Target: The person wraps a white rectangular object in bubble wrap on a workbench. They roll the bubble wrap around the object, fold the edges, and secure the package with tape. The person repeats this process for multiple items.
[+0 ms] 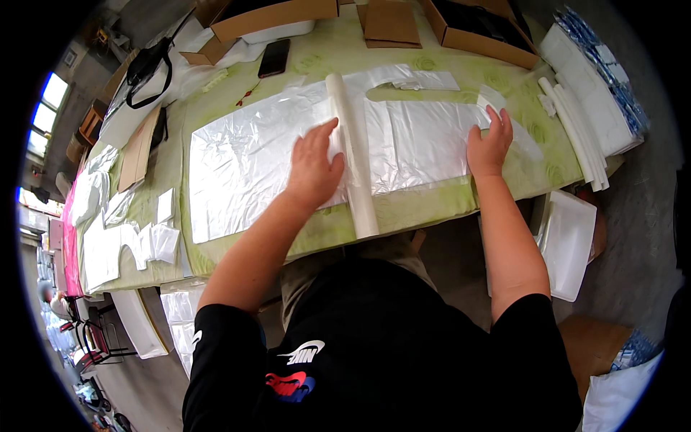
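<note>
A pale, narrow roll or tube (350, 158) stands lengthwise across flattened clear plastic bags on the table. Left of it lies a wide shiny sheet of plastic (237, 162); to its right is a plastic bag (417, 144) with a cut-out handle end. My left hand (314, 164) rests over the plastic just left of the roll, fingers stretched out and thumb apart. By the right end of the bag, my right hand (491, 147) is raised with thumb and fingers apart, next to a loose plastic strip. Whether its fingertips touch the plastic is hard to see.
A phone (274, 58) and cardboard boxes (273, 18) lie along the far side. Folded white bags (129, 245) are at the left. White rolls (576, 133) and a tall stack of bags (594, 86) stand at the right edge. A white bin (568, 245) is below the table's right side.
</note>
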Demonstrator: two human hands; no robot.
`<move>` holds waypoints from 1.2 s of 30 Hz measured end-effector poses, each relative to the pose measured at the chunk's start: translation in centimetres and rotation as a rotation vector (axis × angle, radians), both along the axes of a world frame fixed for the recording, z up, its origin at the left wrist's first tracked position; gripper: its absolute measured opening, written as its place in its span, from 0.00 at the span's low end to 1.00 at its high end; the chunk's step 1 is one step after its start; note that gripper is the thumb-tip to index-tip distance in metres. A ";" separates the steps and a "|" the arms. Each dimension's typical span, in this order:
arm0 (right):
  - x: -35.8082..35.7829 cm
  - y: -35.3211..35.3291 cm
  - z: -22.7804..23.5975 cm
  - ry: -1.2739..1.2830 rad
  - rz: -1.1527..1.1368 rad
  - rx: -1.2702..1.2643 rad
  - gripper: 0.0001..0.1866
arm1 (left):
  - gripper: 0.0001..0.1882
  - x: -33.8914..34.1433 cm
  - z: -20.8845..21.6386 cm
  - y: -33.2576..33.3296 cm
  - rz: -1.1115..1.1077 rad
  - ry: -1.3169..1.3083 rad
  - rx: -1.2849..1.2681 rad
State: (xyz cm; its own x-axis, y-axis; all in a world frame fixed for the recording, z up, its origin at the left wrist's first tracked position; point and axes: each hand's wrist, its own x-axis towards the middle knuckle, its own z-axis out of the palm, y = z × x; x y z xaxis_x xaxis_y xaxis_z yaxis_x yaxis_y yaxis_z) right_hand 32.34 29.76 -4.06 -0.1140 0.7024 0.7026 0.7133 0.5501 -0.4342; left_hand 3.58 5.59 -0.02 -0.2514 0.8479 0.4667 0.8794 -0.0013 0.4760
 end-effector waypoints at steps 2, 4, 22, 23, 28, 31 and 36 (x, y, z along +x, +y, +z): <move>0.2 -1.3 0.3 -0.050 0.143 0.064 0.25 | 0.34 0.9 -1.3 -0.1 0.085 -0.135 -0.261; 0.5 -3.5 0.7 -0.075 0.289 0.097 0.22 | 0.36 2.5 -0.8 -0.8 0.050 -0.100 -0.327; -4.7 -18.6 5.5 -0.168 1.135 -0.322 0.16 | 0.40 3.8 0.2 -0.2 0.055 0.065 -0.456; -5.2 -18.8 5.6 -0.207 1.135 -0.320 0.16 | 0.39 3.5 1.1 -0.1 0.051 0.066 -0.515; -6.7 -19.1 7.0 -0.241 1.097 -0.242 0.17 | 0.26 -0.1 2.7 1.1 -0.144 0.155 -0.241; -7.1 -18.3 6.3 -0.163 0.993 -0.322 0.16 | 0.17 0.5 3.0 1.3 -0.213 0.181 -0.270; -9.8 -14.9 4.9 -0.181 0.807 -0.242 0.18 | 0.16 -1.2 1.2 -0.3 -0.238 0.007 -0.057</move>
